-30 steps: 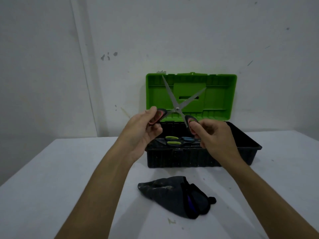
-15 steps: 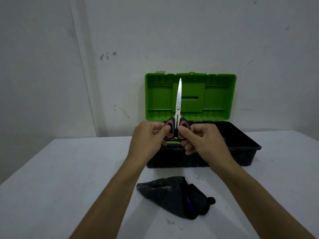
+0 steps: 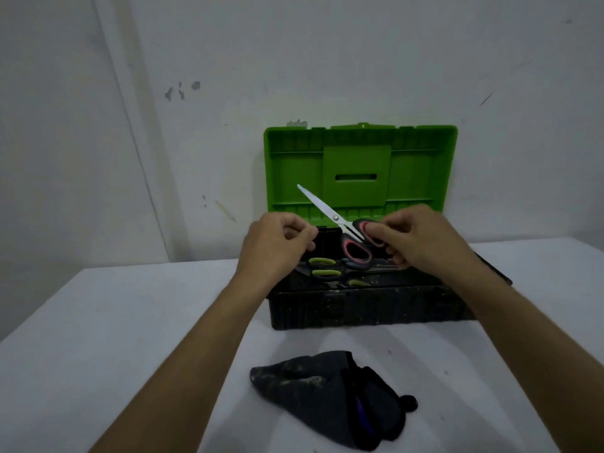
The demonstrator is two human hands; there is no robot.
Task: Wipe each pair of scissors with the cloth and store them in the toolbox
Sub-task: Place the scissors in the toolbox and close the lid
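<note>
My right hand (image 3: 415,237) grips the red-and-black handles of a pair of scissors (image 3: 330,214) over the toolbox, blades closed and pointing up to the left. Just left of the handles, my left hand (image 3: 277,246) is curled shut and holds nothing. The toolbox (image 3: 366,308) has a black base and an upright green lid (image 3: 359,171). Inside lie other scissors with green handles (image 3: 323,268). A crumpled dark cloth (image 3: 330,393) lies on the table in front of the box.
The white table (image 3: 114,322) stands against a white wall. The toolbox sits at the table's back edge, its open lid close to the wall.
The scissors went from spread open to closed. My left hand let go of its handle. My right hand now holds them alone, tilted left and lowered over the box.
</note>
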